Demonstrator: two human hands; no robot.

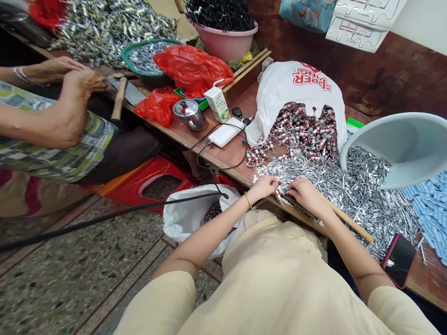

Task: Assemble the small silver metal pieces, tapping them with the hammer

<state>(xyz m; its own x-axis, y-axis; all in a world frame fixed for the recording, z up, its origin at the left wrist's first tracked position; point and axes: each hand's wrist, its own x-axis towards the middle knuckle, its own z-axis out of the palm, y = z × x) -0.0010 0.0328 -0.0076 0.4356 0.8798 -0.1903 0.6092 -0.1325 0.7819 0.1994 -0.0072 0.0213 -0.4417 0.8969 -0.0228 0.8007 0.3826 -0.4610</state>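
Note:
At the table's front edge, the closed fingers of my left hand [266, 187] pinch a small red-and-silver metal piece [278, 195]; its pointed end hangs down. Just to the right, my right hand [303, 193] has its fingers curled together low over the edge, and whatever they hold is hidden. Loose silver metal parts [352, 195] spread in a heap beyond both hands. Behind them, many red-and-silver pieces with wire loops [307, 132] spill out of a white plastic bag [296, 83]. A wooden handle [352, 225] lies beside my right forearm.
A grey-blue tub [415, 149] lies tipped on the heap, near blue strips [431, 209] and a phone [400, 260]. Left stand a power bank [226, 132] with cable, a drink carton [217, 103] and a metal cup [190, 115]. A co-worker's hands [82, 79] are further left. A white sack [181, 218] sits below.

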